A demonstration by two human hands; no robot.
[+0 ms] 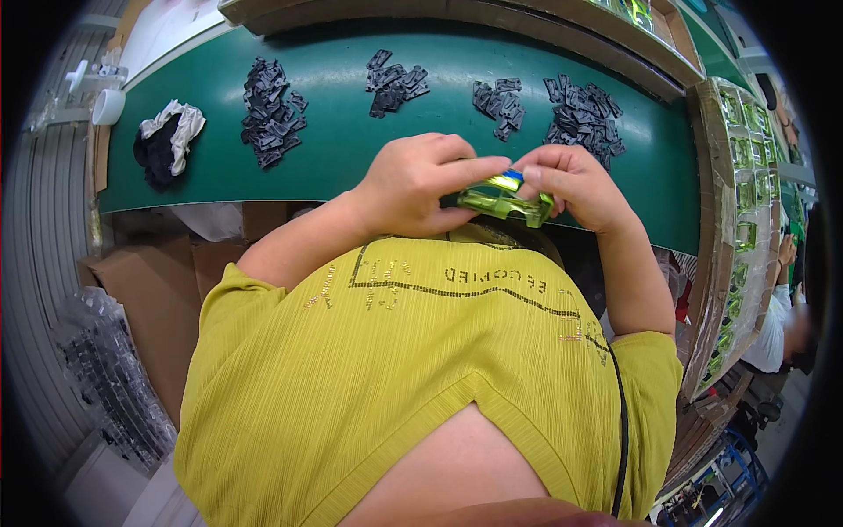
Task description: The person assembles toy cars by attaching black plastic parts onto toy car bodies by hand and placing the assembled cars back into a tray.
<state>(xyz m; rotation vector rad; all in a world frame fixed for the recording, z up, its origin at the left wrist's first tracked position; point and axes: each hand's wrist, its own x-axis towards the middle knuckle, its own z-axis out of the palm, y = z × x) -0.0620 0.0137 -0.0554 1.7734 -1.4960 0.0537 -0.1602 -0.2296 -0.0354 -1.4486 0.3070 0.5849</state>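
A see-through yellow-green plastic part (497, 205), shaped like a small frame or housing, is held up at the near edge of the green table. My left hand (417, 177) is closed round its left end, thumb below and fingers along the top. My right hand (575, 183) pinches at its upper right corner, where a small patch of blue shows. What exactly the right fingertips press on is hidden. Beyond my hands lie small dark grey plastic pieces in separate piles; the closest are a small pile (500, 107) and a larger pile (583, 119).
More dark piles lie on the green table (342, 158), at the far left (270, 112) and centre (395, 83). A crumpled black and white cloth (167, 142) sits at the left end. On the right stands a cardboard tray (713, 220) of green parts. A cardboard box (145, 294) is below left.
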